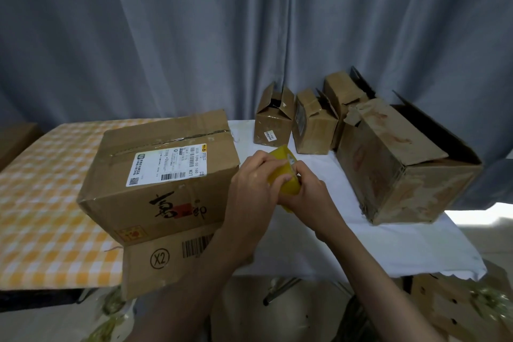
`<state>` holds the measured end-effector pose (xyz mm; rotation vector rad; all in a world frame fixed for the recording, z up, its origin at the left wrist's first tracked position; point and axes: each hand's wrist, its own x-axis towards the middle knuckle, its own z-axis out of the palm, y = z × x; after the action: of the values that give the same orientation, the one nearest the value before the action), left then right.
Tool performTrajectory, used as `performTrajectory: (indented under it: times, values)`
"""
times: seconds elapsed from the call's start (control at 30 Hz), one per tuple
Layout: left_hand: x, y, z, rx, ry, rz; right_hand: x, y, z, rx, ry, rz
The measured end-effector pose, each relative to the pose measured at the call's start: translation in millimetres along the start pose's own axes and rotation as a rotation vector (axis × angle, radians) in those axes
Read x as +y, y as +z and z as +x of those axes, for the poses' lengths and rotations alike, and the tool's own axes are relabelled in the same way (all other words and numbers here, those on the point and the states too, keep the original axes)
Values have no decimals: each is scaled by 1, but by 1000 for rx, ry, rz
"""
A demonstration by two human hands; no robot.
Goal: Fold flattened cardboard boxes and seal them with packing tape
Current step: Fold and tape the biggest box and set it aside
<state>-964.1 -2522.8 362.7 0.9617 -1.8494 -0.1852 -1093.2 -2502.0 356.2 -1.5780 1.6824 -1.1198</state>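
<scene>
Both hands grip the yellow tape roll just right of the large box: left hand curled round it, right hand fingers pinching its edge.

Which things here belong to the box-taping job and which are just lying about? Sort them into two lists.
Job:
left hand and right hand, both gripping the yellow tape roll
big labelled box
flat cardboard piece under it
open boxes on the right

Lying about:
grey curtain
checked tablecloth
white cloth
</scene>
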Motion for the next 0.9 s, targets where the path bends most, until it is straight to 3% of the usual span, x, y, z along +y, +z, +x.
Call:
performTrajectory:
  times: [0.23,0.9]
  values:
    - [9,-6,9,-99,-126,-92,-3,1,-2,22,15,-27]
    - [23,-10,15,-112,-70,-75,-25,-5,-14,40,91,21]
